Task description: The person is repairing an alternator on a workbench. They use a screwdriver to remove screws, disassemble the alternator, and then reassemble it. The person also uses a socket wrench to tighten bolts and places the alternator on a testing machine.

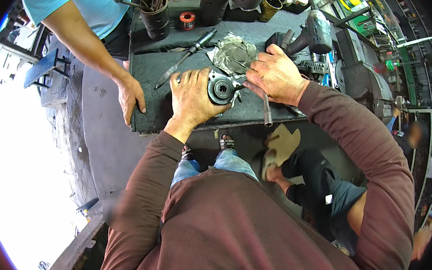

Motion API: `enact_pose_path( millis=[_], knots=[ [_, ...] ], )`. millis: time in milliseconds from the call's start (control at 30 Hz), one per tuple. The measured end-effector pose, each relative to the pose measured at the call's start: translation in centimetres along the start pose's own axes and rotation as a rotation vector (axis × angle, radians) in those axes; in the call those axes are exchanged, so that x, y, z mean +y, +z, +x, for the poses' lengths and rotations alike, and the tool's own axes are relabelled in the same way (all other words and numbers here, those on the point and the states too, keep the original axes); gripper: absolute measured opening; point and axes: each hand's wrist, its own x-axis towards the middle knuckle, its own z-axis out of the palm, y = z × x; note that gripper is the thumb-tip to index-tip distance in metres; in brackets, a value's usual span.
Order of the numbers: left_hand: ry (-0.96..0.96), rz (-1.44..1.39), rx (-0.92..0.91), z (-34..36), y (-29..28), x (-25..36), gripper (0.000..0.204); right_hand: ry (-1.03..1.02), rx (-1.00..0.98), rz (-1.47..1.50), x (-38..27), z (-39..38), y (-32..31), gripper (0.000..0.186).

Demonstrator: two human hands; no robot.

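Observation:
On the front part of the dark workbench, my left hand is closed around the side of a round metal machine part with a dark ring and a centre hole facing up. My right hand is beside it, fingers wrapped round a metal socket wrench whose tubular end points toward me past the bench edge. Another stretch of the tool reaches the part's right side; its tip is hidden. Just behind the part lies a crumpled, silvery round piece.
At the left, a co-worker's hand rests on the bench corner. A long pointed tool, a red wire spool and a can of tools sit behind. A power tool stands back right. Another person's leg is below right.

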Motion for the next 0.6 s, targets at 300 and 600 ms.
enact_pose_path(
  millis=[300,600],
  knots=[
    [0.014,-0.036,0.014,0.2,0.4,-0.5,0.095,0.164,-0.052,0.009,-1.2,1.0,-0.1,0.024],
    [-0.009,-0.031,0.065,-0.2,0.6,0.5,0.090,0.717,-0.185,0.111,-4.0,1.4,-0.5,0.014]
  ],
)
